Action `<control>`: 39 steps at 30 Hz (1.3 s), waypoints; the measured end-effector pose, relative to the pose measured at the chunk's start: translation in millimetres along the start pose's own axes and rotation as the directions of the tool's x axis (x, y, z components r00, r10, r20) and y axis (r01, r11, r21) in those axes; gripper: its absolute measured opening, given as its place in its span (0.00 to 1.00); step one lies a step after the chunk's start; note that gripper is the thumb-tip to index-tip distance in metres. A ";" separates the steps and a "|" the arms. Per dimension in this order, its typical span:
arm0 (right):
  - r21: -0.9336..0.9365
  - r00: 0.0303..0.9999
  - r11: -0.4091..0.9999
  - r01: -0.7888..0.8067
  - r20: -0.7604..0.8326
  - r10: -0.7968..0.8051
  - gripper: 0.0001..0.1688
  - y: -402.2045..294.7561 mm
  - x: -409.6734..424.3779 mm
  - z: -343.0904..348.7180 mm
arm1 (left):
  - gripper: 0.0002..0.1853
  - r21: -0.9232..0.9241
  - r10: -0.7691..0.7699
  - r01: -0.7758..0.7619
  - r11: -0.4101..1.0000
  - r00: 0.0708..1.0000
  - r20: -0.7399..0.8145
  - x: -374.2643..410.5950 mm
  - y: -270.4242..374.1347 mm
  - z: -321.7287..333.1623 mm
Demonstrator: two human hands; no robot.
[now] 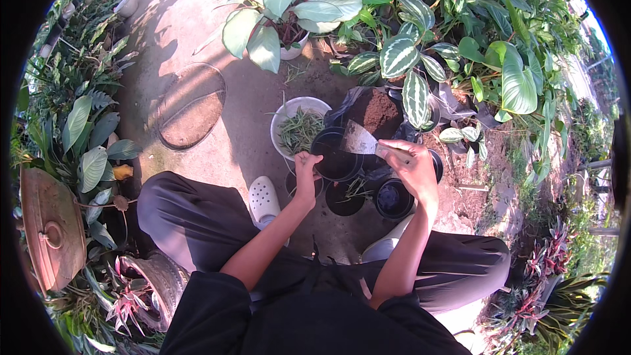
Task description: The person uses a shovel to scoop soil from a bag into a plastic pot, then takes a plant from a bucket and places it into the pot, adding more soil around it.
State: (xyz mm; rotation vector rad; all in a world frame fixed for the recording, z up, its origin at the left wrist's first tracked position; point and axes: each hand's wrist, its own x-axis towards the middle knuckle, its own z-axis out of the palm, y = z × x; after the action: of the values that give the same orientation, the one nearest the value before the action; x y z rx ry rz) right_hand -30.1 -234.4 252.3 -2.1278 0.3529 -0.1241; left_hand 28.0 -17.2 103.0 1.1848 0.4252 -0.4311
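My right hand (414, 167) grips the handle of a flat-bladed scraper (362, 140), whose soil-smeared metal blade lies over the mouth of a black plastic pot (340, 170). At that pot's left rim is my left hand (306, 177), its fingers and thumb closed on the edge. The inside of the pot is dark, so how much soil it holds is hard to see. Just behind it, a black plastic bag (347, 101) lies opened around reddish-brown potting soil (379, 114). A white bucket (277, 135) of cut green plant cuttings (301, 130) stands to the left.
Near my feet are a black pot with soil and sprigs (345, 202) and another black pot (394, 198). Leafy potted plants (281, 10) crowd the far side and right. An oval slab (192, 108) is set in the concrete floor. A clay planter (52, 231) stands left.
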 end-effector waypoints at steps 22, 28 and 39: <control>-0.092 0.978 0.994 -0.052 0.195 0.069 0.18 1.7 3.3 24.3 | 0.20 -0.107 -0.035 0.042 0.993 0.997 0.064 2.2 -1.5 -4.9; -0.070 0.969 0.997 -0.016 0.244 0.033 0.19 4.4 3.8 22.8 | 0.21 -0.083 -0.042 0.047 0.995 0.998 0.056 0.7 -1.1 -4.2; 0.137 0.993 0.991 -0.009 0.118 -0.007 0.16 -15.4 1.6 14.4 | 0.20 -0.103 -0.037 0.045 0.994 0.996 0.079 -0.6 0.9 -3.0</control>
State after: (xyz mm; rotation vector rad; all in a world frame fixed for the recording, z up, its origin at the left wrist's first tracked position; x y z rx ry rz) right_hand -22.1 -215.3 257.1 -1.9889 0.2677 -0.0213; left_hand 27.8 -14.0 103.0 1.0559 0.4017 -0.4831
